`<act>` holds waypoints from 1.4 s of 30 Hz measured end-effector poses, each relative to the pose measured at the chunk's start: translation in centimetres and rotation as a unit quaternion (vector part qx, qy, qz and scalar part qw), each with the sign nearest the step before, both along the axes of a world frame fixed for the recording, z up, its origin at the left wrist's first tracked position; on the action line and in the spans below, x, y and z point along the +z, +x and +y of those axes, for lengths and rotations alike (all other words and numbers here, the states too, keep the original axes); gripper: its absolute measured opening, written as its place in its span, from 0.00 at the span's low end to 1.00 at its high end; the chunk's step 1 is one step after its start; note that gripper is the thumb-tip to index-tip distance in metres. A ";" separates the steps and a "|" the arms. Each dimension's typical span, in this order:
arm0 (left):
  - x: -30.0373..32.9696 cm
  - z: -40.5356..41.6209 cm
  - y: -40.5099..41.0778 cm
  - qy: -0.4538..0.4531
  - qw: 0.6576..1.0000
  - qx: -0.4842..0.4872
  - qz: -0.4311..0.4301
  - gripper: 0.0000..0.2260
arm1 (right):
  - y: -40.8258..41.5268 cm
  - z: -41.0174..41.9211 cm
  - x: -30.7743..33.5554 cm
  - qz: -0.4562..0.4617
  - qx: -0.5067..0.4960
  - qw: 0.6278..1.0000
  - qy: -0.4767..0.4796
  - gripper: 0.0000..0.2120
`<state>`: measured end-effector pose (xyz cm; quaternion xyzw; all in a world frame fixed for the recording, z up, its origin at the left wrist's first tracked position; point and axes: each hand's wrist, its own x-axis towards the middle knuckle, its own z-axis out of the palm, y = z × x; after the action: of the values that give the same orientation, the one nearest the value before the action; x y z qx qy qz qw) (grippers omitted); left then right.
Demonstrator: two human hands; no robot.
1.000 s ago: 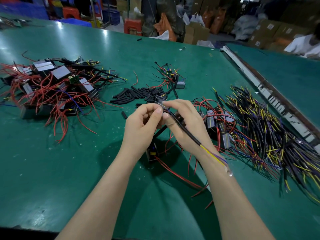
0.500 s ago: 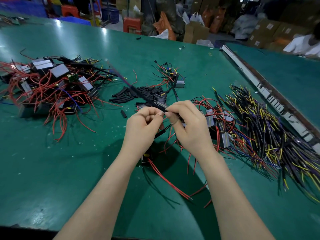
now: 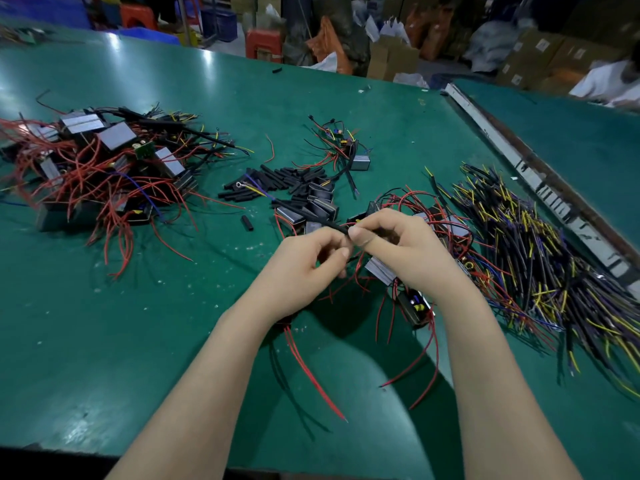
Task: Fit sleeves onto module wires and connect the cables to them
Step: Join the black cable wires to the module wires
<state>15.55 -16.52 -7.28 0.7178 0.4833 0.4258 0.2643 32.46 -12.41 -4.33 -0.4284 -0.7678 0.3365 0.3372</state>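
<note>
— What do the hands hold?
— Right hand (image 3: pixel 405 247) pinches a black cable (image 3: pixel 304 209) running far-left; left hand (image 3: pixel 304 268), fingers curled, meets it mid-desk (image 3: pixel 104 341).
— Sleeves (image 3: pixel 277 185)?
— Piled just beyond.

Head camera looks forward and down, close over the green table (image 3: pixel 104 341).

The table (image 3: pixel 104 341) is a deep green all over, with pale glare at eleven o'clock. At ten o'clock, the module pile (image 3: pixel 104 168) shows silvery-grey faces tangled in red wires. The sleeves (image 3: pixel 287 183) near centre are plain black. At three o'clock the cable heap (image 3: pixel 540 258) mixes black, yellow and purple. The held cable (image 3: pixel 294 207) is black, splitting into yellow and purple strands. Red wires (image 3: pixel 311 372) trail toward six o'clock.
</note>
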 end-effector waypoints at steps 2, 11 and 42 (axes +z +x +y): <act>0.2 -0.2 0.2 0.024 1.000 -0.010 0.006 0.07 | 0.1 0.1 0.2 0.044 0.009 0.997 -0.069 0.08; 0.2 -0.3 0.9 0.049 0.989 0.041 -0.135 0.04 | -1.1 -0.1 0.0 0.186 -0.010 0.975 -0.119 0.11; 0.3 0.1 0.1 -0.067 0.988 0.093 -0.105 0.07 | -1.8 -0.5 -0.7 -0.056 -0.004 0.974 0.219 0.04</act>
<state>15.68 -16.40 -6.99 0.6016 0.5456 0.4877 0.3202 30.71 -12.96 -5.01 -0.3655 -0.8386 0.1341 0.3810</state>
